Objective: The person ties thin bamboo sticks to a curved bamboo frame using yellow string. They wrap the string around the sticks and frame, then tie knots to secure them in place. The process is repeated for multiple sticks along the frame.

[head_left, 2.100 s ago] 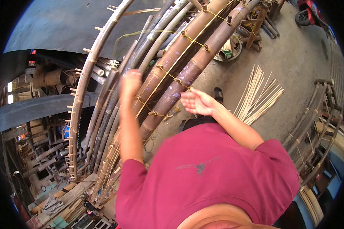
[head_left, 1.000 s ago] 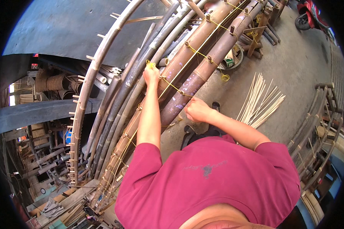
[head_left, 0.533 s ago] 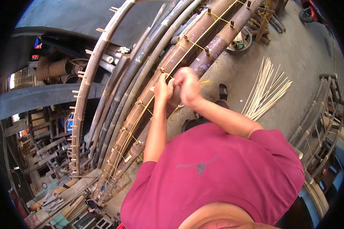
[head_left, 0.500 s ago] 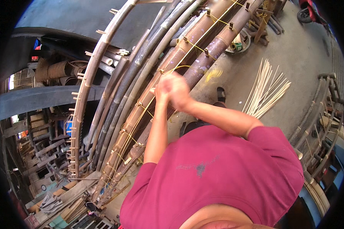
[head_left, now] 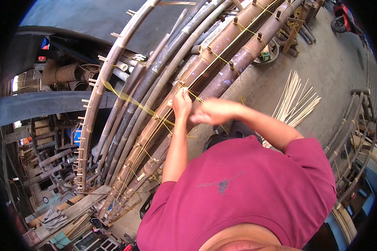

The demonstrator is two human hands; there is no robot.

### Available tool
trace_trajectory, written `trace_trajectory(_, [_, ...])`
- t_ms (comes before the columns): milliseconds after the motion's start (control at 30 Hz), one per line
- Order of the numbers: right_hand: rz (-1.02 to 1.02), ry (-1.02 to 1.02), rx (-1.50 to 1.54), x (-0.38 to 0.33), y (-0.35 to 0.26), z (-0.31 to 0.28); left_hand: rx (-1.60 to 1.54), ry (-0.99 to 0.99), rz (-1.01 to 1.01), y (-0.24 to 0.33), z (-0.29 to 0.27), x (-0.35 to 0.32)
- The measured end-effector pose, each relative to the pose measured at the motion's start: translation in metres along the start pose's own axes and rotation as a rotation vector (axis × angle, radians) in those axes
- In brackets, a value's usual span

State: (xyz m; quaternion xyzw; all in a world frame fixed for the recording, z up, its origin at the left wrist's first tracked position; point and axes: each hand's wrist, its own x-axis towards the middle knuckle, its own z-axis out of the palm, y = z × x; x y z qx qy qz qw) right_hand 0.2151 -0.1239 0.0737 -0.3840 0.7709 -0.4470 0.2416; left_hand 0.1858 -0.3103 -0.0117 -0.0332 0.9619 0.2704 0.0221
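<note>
Two thick brown bamboo poles, the left one point(head_left: 222, 47) and the right one point(head_left: 238, 58), run side by side on a slant, with short dark pegs along them. Yellow cord point(head_left: 194, 95) crosses from one pole to the other. My left hand point(head_left: 181, 104) is closed in a pinch on that cord at the left pole. Just right of it, my right hand point(head_left: 215, 111) is over the right pole, curled closed and smeared by motion; what its fingers hold is hidden. A loose yellow strip point(head_left: 127, 99) trails away to the left of my left hand.
Left of the poles lie several dark bamboo poles point(head_left: 155, 62) and a curved bamboo piece point(head_left: 97, 94) with pegs. Thin pale sticks point(head_left: 295, 100) fan out on the floor at right. A ladder-like bamboo frame point(head_left: 347, 138) stands far right, and a red motorbike point(head_left: 343, 19) at the back right.
My hands, together over the left pole before, are now apart. My right hand has moved right and down. The yellow strip now shows stretched out to the left.
</note>
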Motion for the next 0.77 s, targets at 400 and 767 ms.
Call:
trace_trajectory(400, [-0.240,-0.624,0.347,-0.028,-0.026,-0.016,0.013,0.007,-0.024,-0.004,0.012,-0.001])
trace_trajectory(767, [0.420,0.019,-0.665,-0.044,0.164,0.140,-0.194,0.473,0.249,-0.025,-0.002,0.138])
